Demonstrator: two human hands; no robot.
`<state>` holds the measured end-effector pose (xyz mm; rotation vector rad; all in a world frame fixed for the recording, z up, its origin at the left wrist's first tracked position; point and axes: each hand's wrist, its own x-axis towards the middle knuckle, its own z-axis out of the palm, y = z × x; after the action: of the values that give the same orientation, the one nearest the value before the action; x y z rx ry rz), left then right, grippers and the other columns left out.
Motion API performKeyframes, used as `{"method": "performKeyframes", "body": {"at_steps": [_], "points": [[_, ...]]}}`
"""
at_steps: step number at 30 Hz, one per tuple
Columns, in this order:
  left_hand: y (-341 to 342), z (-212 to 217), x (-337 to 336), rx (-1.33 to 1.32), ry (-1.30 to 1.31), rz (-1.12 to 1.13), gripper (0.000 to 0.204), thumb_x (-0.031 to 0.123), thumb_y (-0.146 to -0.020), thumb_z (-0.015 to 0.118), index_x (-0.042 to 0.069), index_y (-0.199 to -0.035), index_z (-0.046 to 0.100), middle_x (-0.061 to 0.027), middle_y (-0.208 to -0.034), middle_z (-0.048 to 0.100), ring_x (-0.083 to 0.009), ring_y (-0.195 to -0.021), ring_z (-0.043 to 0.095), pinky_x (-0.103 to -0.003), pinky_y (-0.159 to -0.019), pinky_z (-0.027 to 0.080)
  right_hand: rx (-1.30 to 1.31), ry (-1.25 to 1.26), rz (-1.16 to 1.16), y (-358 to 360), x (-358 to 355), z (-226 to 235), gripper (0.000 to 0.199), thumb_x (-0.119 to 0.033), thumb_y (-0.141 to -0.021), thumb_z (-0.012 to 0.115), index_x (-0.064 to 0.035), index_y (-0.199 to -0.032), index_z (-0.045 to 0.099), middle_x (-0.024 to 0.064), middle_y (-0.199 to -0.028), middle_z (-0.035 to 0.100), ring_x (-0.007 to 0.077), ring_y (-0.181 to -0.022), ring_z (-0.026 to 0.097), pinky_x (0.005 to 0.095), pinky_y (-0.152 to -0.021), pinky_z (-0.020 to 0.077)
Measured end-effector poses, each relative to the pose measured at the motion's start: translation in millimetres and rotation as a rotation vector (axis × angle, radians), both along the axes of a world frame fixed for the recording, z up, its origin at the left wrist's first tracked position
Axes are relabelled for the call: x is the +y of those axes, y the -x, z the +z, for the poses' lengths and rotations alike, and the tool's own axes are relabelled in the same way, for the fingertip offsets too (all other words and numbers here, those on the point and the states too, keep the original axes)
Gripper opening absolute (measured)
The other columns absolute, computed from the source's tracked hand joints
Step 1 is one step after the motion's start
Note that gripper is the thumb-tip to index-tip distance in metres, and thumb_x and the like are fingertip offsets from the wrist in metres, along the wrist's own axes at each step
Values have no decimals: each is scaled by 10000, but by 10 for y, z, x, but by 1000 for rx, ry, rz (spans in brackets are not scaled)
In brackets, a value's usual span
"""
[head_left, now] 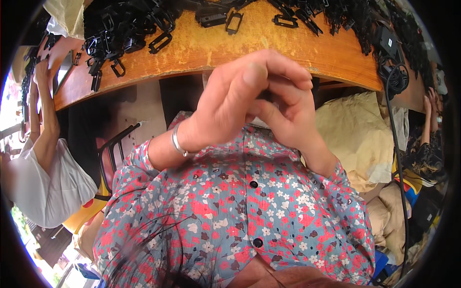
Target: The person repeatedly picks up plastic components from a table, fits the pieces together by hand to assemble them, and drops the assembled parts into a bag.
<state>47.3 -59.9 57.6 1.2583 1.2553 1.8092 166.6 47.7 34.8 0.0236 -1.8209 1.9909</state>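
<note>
The left hand, wearing a silver bangle, and the right hand meet in front of the floral shirt, fingers curled and overlapping; I cannot tell whether anything is enclosed between them. The open black frame lies on the wooden table, apart from both hands, near piled black parts.

Table: shiny wood, top worn and scratchy. On table, black parts: look like hard plastic. Near side of table: shirt, dull cloth; bracelet, smooth shiny metal; buttons, smooth, look plastic. Below table's right end, sheet: rough, crinkly, maybe paper.
</note>
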Motion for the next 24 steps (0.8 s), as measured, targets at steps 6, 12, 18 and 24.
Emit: {"method": "performKeyframes", "body": {"at_steps": [6,12,18,24], "points": [[24,72,-75,120,-115,47,649,459,-1165,302,-79,-1232,660,-189,-1167,697,-260,-1077,700,-350,-956,548,75,-327,-37,60,36,168,208,-56,-947,755,28,-1132,706,114,-964,716,138,-863,708,295,-704,568],[126,37,-69,-118,61,329,510,376,-1165,412,-38,-1148,709,-103,-948,738,-144,-927,701,-279,-846,557,-266,-53,126,87,-2,163,267,-102,-1041,680,48,-1255,624,58,-971,693,94,-755,667,239,-680,555],[263,-57,-95,-3,132,483,357,253,-1145,500,-13,-1075,729,7,-719,628,-39,-681,548,-210,-619,433,-376,281,243,19,69,171,279,-130,-1031,699,40,-1242,633,37,-918,703,82,-758,673,242,-668,540],[261,-113,-103,-47,235,451,337,222,-1136,504,-13,-1041,727,46,-650,549,-14,-606,456,-214,-559,360,-270,-39,131,39,87,34,242,-150,-1073,638,52,-1207,624,74,-890,722,116,-766,701,268,-697,569]]}}
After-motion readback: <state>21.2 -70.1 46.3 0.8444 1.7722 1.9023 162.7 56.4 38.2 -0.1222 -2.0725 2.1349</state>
